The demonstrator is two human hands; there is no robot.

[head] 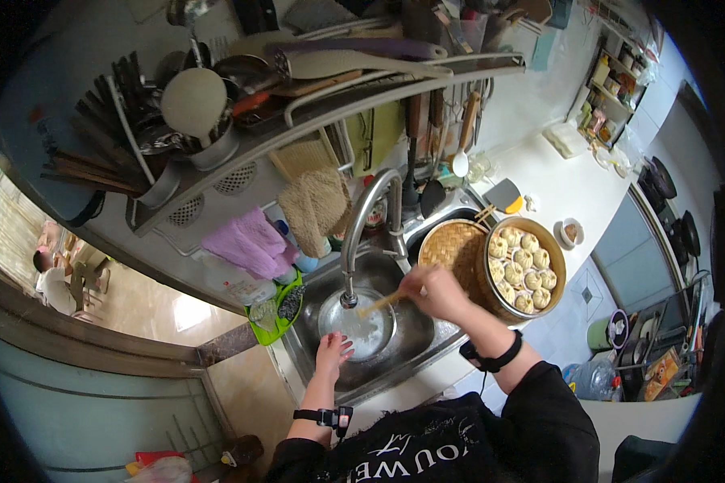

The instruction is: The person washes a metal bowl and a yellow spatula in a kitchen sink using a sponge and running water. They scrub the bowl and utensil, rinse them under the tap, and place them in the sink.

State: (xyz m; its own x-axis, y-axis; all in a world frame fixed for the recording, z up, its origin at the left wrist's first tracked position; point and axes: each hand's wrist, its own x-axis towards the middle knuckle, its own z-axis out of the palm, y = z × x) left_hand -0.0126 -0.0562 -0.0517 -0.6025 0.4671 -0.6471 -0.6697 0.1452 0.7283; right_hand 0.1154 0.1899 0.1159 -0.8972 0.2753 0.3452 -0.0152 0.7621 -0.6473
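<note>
In the left basin of a stainless steel sink [417, 356] sits a round metal bowl [371, 341] with whitish, cloudy liquid, under the curved faucet [362, 223]. My right hand [434, 293] grips one end of a thin wooden utensil [377, 304], whose far end is over the bowl; its type is unclear. At the bowl's near left rim is my left hand [333, 351], fingers spread, holding nothing. To the right, a woven bamboo steamer lid [453, 247] lies partly beneath a round steamer [559, 271] filled with several pleated buns [522, 259].
A green caddy [272, 335] with scourers hangs at the sink's left edge. Pink [254, 241] and brown [317, 205] cloths hang behind. A utensil rack [399, 90] juts out above. A small bowl [571, 233] stands on the right counter. Another person [57, 287] sits far left.
</note>
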